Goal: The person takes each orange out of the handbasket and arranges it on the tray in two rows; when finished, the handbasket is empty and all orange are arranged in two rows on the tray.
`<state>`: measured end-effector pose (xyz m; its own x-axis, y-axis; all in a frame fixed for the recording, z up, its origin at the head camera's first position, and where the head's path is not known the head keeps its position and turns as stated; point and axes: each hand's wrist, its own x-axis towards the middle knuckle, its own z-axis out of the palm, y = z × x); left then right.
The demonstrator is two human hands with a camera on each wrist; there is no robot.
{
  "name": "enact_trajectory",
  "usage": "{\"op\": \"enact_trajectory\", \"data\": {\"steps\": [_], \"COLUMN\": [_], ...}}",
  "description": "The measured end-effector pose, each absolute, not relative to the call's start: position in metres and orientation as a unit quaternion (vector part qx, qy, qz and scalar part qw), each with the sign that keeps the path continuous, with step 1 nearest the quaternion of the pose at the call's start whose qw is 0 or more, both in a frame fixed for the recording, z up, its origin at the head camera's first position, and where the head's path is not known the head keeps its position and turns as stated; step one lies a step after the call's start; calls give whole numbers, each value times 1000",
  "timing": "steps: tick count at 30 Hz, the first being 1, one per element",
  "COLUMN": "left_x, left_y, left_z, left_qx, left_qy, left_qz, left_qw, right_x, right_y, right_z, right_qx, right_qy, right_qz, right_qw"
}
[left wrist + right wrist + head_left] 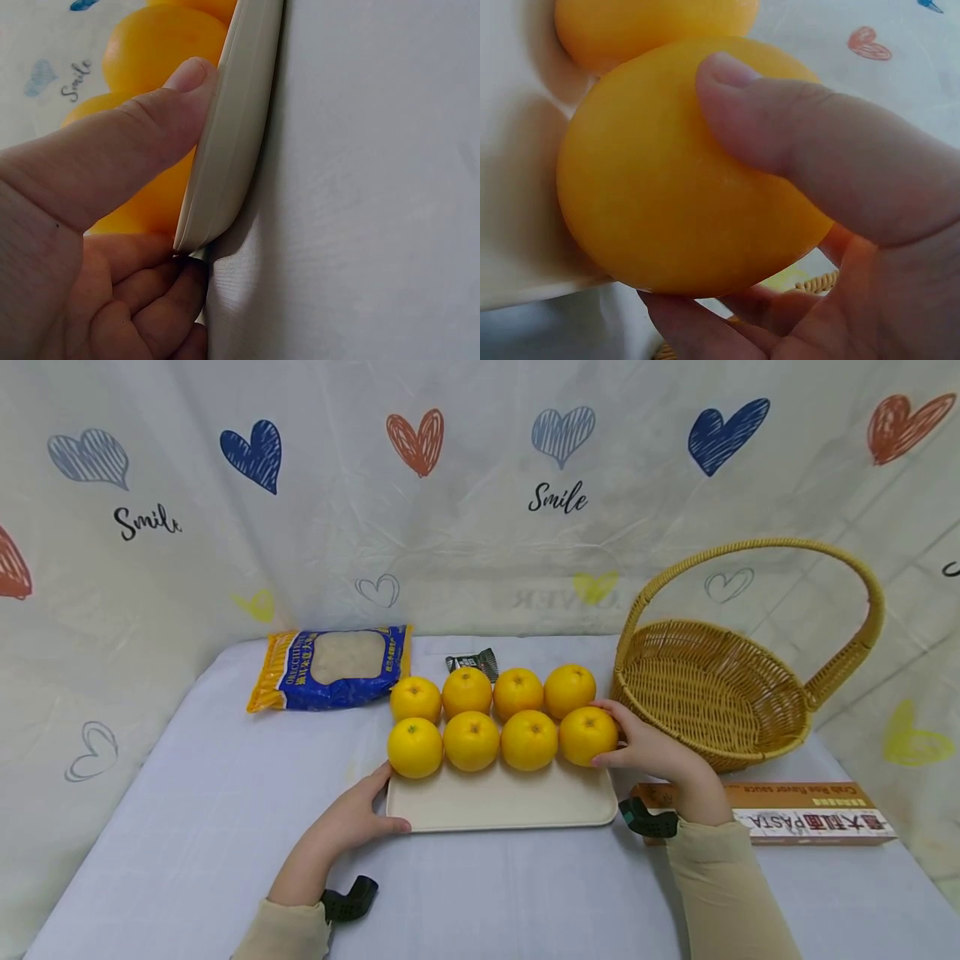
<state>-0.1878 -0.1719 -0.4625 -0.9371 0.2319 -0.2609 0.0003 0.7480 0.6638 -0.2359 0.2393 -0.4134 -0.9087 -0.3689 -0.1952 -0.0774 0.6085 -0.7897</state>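
Several oranges (470,741) sit in two rows on a cream rectangular tray (495,806), filling its back part. My right hand (647,745) holds the front-row orange at the right end (588,736). In the right wrist view the thumb lies on that orange (667,180), and the fingers curl round its far side. At the tray's left front corner, my left hand (360,814) grips the edge. The left wrist view shows its thumb against the tray's rim (232,127) and its curled fingers at the outer edge, their tips partly hidden.
A wicker basket (697,693) with a tall handle stands right of the tray. In front of it lies a long pasta box (817,814), partly under my right forearm. A blue and yellow pasta bag (337,667) lies at the back left. Behind the oranges is a small dark packet (474,663).
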Motion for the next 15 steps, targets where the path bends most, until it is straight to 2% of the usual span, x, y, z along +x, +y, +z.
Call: {"op": "enact_trajectory", "data": {"steps": [15], "left_x": [-188], "left_y": [-172], "left_z": [-462], "left_qx": [63], "left_qy": [920], "left_qz": [349], "left_qw": [165], "right_x": [-235], "right_y": [238], "right_z": [-411], "right_qx": [-125], "right_qy": [889], "right_qz": [-404], "right_qw": [173]}}
